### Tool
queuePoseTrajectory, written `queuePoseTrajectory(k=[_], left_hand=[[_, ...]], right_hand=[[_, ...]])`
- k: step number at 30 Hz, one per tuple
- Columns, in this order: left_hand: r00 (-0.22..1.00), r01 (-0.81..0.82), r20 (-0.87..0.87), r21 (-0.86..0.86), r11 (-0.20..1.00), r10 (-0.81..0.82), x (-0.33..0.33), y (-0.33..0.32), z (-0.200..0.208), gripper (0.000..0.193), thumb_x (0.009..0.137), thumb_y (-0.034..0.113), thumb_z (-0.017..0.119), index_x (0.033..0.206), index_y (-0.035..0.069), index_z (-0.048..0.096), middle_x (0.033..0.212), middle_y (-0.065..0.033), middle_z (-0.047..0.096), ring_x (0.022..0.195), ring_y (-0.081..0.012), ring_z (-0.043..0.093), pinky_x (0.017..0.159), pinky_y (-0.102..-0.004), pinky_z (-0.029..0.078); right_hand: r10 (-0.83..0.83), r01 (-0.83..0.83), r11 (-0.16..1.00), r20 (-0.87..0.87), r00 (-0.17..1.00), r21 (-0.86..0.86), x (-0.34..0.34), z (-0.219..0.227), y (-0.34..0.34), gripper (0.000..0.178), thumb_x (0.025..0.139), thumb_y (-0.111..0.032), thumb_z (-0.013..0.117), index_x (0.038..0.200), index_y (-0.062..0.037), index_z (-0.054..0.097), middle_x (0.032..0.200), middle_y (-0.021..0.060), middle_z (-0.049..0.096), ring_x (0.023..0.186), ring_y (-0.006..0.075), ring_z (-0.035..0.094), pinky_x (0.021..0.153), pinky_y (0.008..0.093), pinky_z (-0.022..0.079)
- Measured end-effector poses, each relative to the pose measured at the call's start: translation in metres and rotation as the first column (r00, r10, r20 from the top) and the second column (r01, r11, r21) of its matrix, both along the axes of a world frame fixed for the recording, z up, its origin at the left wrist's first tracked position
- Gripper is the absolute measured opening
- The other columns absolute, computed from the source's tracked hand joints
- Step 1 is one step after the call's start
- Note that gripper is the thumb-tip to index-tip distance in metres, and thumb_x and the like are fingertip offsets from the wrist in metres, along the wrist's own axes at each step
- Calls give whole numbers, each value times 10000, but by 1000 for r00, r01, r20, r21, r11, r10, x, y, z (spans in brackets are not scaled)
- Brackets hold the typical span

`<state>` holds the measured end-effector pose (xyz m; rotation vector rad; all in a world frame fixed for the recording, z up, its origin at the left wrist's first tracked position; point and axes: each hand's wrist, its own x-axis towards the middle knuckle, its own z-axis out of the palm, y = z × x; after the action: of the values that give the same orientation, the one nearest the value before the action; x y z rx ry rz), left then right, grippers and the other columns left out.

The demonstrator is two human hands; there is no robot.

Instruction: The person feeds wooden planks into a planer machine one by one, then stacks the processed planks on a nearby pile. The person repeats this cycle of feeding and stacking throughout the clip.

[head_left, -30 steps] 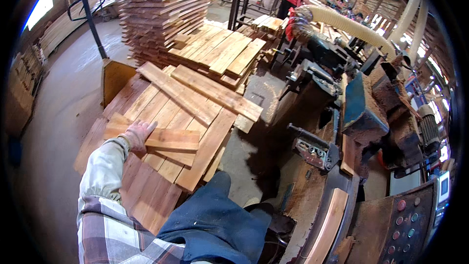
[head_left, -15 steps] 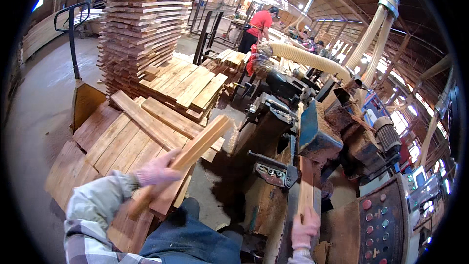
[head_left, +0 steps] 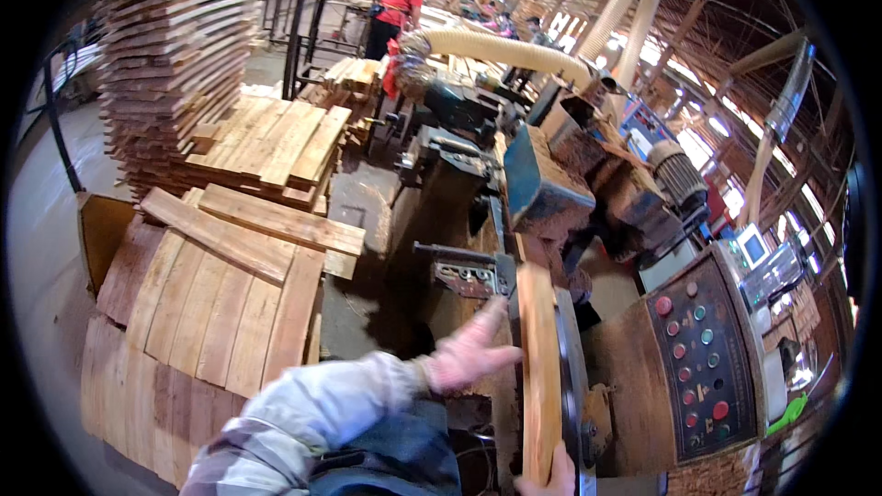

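Observation:
A wooden board (head_left: pixel 540 349) stands out lengthwise along the infeed of a woodworking machine (head_left: pixel 551 188), its far end near the metal guide. My right hand (head_left: pixel 551 476) is closed round the board's near end, at the lower edge of the picture. Beside the board's left face is my left hand (head_left: pixel 470 355), with fingers stretched out and thumb apart, holding nothing. Whether its fingertips touch the wood I cannot tell. A metal bracket with a rod (head_left: pixel 473 276) sits just beyond that hand.
Flat-laid boards (head_left: pixel 207 298) are piled at my left, with a tall stack of boards (head_left: pixel 175 64) behind. A control panel with buttons (head_left: pixel 703 358) stands at the right. A ribbed hose (head_left: pixel 505 48) crosses above the machine. A person in red (head_left: pixel 401 0) works farther off.
My left hand has brought the board from above the pile at left over to the machine and let go. My right hand now grips its near end. The view has swung right.

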<state>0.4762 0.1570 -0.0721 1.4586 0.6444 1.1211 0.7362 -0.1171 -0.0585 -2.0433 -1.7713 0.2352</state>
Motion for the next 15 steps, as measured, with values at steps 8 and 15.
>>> queuePoseTrajectory(k=[8, 15], left_hand=[[-99, -338, -951, 310, 889, 293, -360, 78, -119, 755, 897, 176, 714, 1594, 23, 468, 1389, -216, 677, 1285, -412, 652, 1090, -509, 524], [-515, -263, -848, 291, 920, 121, -500, 72, -141, 669, 1019, 250, 618, 1647, 114, 433, 1679, -151, 482, 1552, -357, 453, 1248, -595, 370]], right_hand=[[-419, 379, 899, 177, 891, 221, 41, -37, -80, 890, 825, -283, 881, 1614, -53, 537, 1518, 286, 622, 1367, 448, 615, 1155, 517, 503], [-376, 395, 828, -130, 918, 398, 26, -50, 148, 820, 992, -128, 604, 1736, -16, 278, 1742, 294, 318, 1617, 451, 301, 1340, 523, 230]])
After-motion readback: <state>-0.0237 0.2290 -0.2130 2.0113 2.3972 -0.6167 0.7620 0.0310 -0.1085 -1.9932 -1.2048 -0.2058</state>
